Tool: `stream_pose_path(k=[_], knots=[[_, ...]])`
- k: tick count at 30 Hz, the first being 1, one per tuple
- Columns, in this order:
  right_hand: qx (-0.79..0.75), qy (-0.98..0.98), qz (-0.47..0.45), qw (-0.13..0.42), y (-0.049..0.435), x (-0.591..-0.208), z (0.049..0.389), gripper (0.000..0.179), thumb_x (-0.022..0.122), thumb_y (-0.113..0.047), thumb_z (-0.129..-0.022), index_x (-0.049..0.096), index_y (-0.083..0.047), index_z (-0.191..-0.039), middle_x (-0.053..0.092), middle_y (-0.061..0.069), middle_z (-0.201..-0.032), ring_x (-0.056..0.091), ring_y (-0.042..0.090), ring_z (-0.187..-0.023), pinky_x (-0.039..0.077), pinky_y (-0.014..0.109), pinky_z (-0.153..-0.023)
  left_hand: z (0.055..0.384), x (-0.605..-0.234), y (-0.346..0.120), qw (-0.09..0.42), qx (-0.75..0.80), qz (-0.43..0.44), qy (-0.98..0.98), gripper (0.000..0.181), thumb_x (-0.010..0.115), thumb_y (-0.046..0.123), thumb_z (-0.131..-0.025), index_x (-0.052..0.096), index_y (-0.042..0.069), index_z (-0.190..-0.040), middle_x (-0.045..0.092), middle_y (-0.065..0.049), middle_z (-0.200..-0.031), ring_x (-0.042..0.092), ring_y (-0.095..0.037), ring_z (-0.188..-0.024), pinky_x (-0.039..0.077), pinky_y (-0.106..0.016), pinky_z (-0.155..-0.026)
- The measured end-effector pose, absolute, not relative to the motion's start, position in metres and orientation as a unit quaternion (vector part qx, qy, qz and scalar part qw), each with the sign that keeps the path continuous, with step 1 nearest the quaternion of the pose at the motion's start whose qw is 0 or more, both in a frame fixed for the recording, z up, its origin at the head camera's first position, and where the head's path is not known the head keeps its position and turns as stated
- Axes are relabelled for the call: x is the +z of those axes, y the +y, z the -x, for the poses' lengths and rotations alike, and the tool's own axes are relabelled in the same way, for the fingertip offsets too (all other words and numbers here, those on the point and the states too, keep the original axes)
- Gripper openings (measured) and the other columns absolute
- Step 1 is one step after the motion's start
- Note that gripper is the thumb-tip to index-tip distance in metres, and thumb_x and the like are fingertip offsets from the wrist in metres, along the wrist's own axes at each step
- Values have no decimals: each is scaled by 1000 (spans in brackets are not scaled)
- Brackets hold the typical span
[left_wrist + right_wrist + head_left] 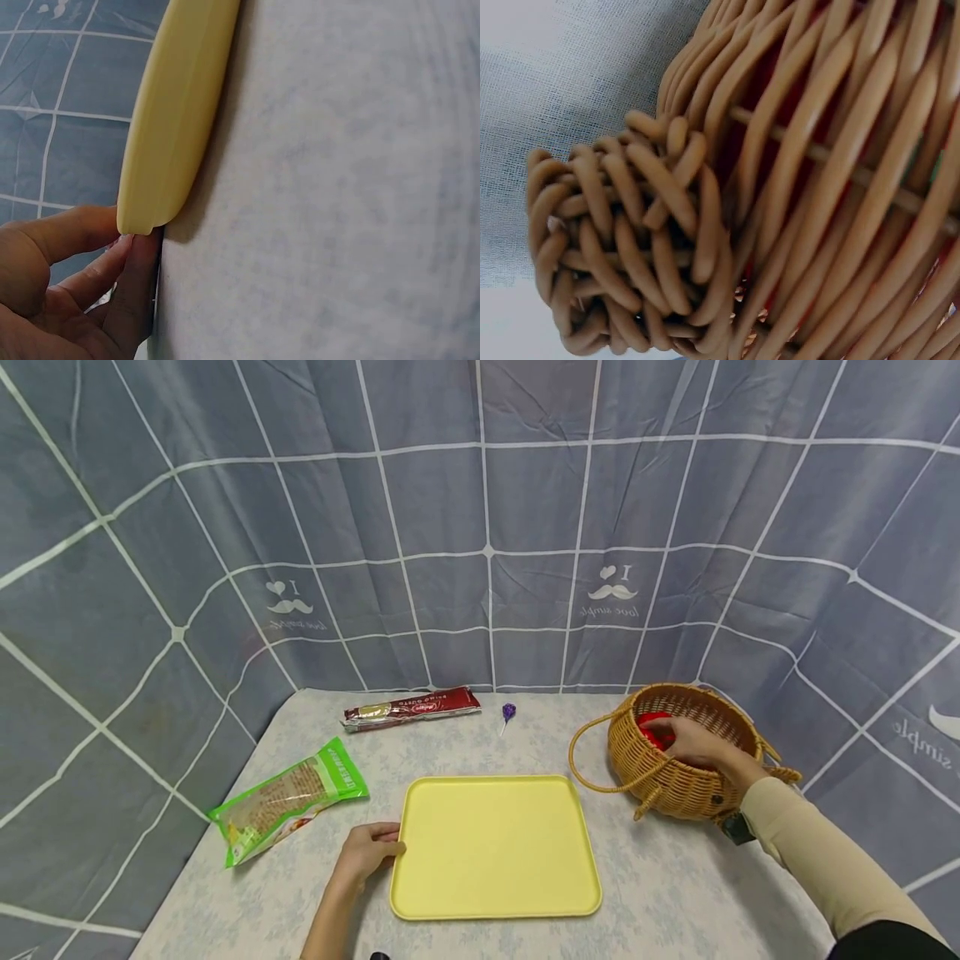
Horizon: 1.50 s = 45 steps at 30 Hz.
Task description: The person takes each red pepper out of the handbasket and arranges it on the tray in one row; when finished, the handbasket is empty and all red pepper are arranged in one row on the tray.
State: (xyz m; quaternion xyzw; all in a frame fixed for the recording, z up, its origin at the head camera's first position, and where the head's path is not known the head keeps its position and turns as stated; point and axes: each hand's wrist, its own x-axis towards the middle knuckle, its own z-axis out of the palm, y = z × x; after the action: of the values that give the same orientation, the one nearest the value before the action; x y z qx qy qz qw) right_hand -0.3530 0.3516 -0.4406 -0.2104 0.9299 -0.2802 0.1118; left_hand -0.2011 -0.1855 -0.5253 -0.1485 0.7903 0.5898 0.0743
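Note:
My left hand is at the left edge of a yellow tray, which lies flat in the middle of the table. In the left wrist view, thumb and fingers pinch the corner of the tray's rim. On the right, my right hand reaches over the near rim of a brown wicker basket and grips a bright red object inside it. The basket's wall hides most of that object. The right wrist view is filled by the basket's woven side, with red showing through the gaps.
A green-edged bag of sliced bread lies at the left. At the back are a long dark-red packet and a purple-wrapped lollipop. The basket's handle hangs toward the tray. A grey checked curtain encloses the table.

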Motion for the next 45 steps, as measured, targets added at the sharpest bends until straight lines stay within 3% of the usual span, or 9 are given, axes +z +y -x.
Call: stream_pose_path(k=[13,23,26,32,35,45], knots=[[-261,945,184,73,357,-428,345,65,79,-22,-79,55,7,-132,64,24,-119,63,30,-102,53,30,-79,203,-526,-186,80,595,142,787,42,69,-4,-80,62,-12,-120,70,-18,-102,66,-15,-79,56,-31,-67],[-269,951,143,50,364,-407,340,79,79,-40,-79,49,2,-139,56,29,-132,55,44,-119,47,56,-96,204,-526,-189,79,606,137,779,43,69,-4,-80,60,-14,-121,69,-21,-103,66,-15,-79,57,-31,-68],[-266,954,126,47,368,-401,340,80,79,-44,-78,51,1,-139,57,27,-132,55,41,-118,50,51,-94,204,-526,-190,80,609,136,777,43,69,-4,-80,60,-14,-121,68,-22,-104,66,-16,-80,57,-31,-68],[-281,951,117,53,371,-382,334,76,78,-40,-80,51,1,-138,58,26,-131,58,35,-115,51,26,-83,203,-528,-191,82,602,143,781,44,69,-4,-80,59,-14,-122,68,-21,-104,65,-14,-80,56,-30,-68],[-285,950,109,57,370,-371,328,77,78,-41,-80,50,1,-139,59,25,-131,59,34,-115,50,20,-81,201,-529,-191,84,600,142,783,44,69,-4,-80,59,-14,-122,67,-21,-105,65,-14,-80,56,-30,-68],[-298,947,106,57,358,-332,312,73,75,-39,-84,49,0,-140,57,29,-132,58,43,-120,54,46,-91,200,-531,-188,77,607,132,780,44,68,-5,-79,59,-15,-121,67,-20,-102,64,-14,-80,54,-28,-68]])
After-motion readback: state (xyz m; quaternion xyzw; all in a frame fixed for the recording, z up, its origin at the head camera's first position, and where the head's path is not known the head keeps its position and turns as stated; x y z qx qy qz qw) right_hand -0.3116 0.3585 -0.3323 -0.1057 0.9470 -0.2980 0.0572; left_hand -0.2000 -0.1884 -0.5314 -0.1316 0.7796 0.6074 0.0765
